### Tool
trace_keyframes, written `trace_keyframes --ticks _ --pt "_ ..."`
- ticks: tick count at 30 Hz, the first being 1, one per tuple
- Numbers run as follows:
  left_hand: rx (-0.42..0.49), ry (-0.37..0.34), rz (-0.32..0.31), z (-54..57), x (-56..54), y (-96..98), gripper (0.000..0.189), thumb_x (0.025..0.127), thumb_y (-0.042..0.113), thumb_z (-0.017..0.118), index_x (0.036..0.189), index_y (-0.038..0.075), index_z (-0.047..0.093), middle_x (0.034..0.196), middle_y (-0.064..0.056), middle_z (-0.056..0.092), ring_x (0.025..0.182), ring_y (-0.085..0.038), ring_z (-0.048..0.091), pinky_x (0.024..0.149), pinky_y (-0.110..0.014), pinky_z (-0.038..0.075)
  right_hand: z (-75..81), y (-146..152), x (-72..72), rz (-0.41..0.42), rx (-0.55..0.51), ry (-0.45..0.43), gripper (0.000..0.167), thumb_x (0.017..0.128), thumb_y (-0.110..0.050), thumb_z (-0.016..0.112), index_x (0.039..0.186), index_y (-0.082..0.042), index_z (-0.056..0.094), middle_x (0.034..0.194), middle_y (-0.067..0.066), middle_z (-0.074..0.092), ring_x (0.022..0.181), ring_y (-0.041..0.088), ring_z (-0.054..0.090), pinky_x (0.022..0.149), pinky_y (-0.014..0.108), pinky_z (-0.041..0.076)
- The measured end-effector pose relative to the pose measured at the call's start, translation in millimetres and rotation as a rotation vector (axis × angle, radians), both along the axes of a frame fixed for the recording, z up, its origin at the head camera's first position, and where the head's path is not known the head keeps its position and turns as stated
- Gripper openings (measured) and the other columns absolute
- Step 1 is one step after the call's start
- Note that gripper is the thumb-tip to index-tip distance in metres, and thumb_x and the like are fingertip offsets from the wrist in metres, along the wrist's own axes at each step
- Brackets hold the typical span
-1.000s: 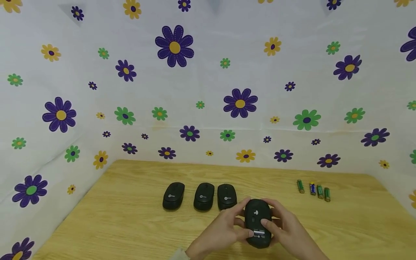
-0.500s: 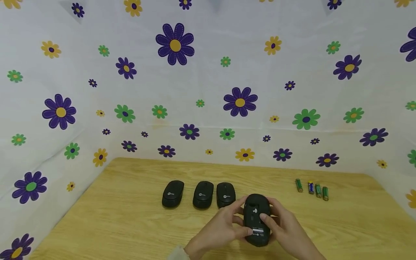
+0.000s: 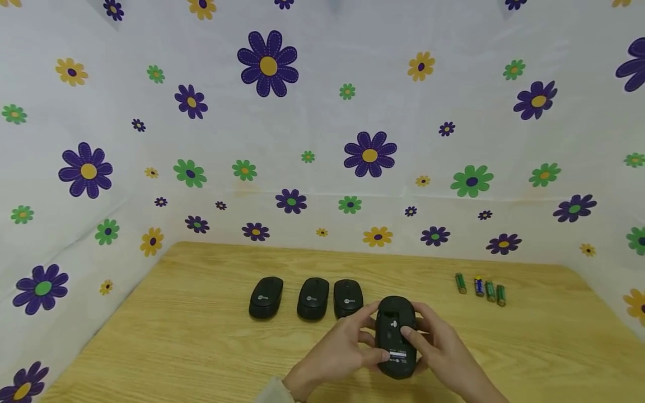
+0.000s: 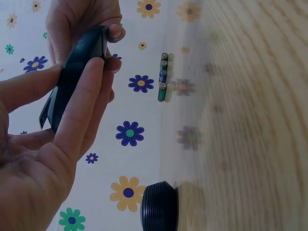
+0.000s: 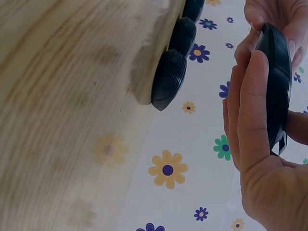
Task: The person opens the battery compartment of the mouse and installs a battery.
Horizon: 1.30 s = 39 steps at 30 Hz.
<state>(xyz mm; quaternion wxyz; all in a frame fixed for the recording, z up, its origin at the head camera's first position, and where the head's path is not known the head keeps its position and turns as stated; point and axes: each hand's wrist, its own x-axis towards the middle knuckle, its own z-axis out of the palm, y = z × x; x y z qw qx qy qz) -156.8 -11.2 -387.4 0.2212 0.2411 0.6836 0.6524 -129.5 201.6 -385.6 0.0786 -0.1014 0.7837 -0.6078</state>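
Black wireless mouse point(image 3: 390, 342), underside up, is gripped two-handed: left hand point(image 3: 342, 348) curled at its nine o'clock, right hand point(image 3: 444, 348) at three, both thumbs point(image 3: 417, 340) on it.

gripping with left hand point(image 3: 339, 350) and right hand point(image 3: 448, 350) close together, with thumbs point(image 3: 416, 339) on top and fingers point(image 5: 253, 106) along the sides.

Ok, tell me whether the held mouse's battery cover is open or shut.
Open: the left wrist view shows the battery cover standing away from the underside of the black computer mouse.
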Motion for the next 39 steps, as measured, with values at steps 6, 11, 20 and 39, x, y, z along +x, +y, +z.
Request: trace_keyframes --ticks 6,11,20,39 --pt "0.004 0.009 0.004 -1.3 -1.5 -1.1 0.077 0.089 -0.01 0.067 0.156 0.015 0.039 0.115 -0.005 0.061 0.087 -0.015 0.069 0.067 -0.031 0.062 1.8 -4.1 -1.5 -0.042 0.036 0.048 0.053 0.102 0.004 0.054 0.151 -0.001 0.033 0.12 0.038 0.059 0.093 0.037 0.07 0.054 0.041 0.062" --pt "-0.002 0.008 0.01 -1.4 -2.3 -1.2 0.078 0.089 -0.01 0.068 0.156 0.016 0.039 0.118 -0.005 0.062 0.088 -0.016 0.069 0.069 -0.03 0.062 7.3 -7.1 -1.8 -0.167 0.112 0.112 0.046 0.097 0.006 0.062 0.141 -0.001 0.05 0.112 0.023 0.066 0.095 0.032 0.069 0.061 0.035 0.063" --pt "0.012 -0.067 0.012 -3.6 -3.6 -2.3 0.077 0.088 -0.012 0.068 0.156 0.012 0.04 0.118 -0.009 0.059 0.088 -0.017 0.069 0.07 -0.037 0.063 17.1 3.0 -13.5 -0.343 0.155 0.273 0.015 0.101 0.002 0.058 0.113 0.006 0.065 0.098 0.009 0.067 0.085 0.014 0.065 0.074 0.025 0.059" --pt "0.088 -0.124 0.025 -4.1 -6.7 -4.0 0.077 0.088 -0.015 0.066 0.156 0.01 0.04 0.117 -0.011 0.058 0.089 -0.019 0.068 0.072 -0.04 0.063 11.0 53.6 -51.5 -0.094 -0.049 -0.008 0.024 0.11 -0.009 0.044 0.107 0.011 0.055 0.085 0.011 0.06 0.074 0.02 0.062 0.07 0.034 0.06"
